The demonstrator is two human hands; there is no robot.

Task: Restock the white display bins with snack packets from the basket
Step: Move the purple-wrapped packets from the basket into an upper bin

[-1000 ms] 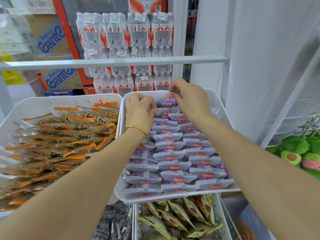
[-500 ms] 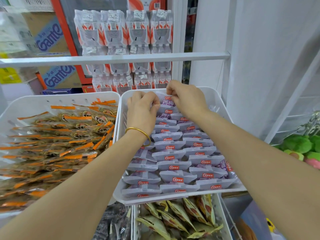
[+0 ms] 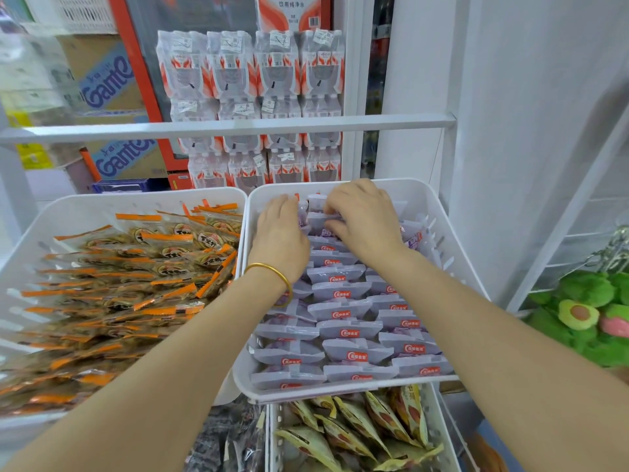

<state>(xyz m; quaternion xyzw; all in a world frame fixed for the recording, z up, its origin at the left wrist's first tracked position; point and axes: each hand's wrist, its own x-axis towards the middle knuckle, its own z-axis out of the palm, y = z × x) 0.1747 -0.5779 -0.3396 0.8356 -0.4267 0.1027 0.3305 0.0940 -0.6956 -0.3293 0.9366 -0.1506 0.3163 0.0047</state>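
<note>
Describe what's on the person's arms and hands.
Both forearms are bare, with no sleeves in view. The left hand and right hand wear no gloves. A thin gold bangle circles the left wrist; the right wrist carries nothing.

Your left hand (image 3: pixel 279 240) rests on, and your right hand (image 3: pixel 366 223) pinches, packets (image 3: pixel 340 311) at the far end of a bin (image 3: pixel 454 267). A second bin (image 3: pixel 85 211) sits left of your left hand.

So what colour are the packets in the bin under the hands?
The packets are pale lilac with small red logos, seen in the head view.
</note>
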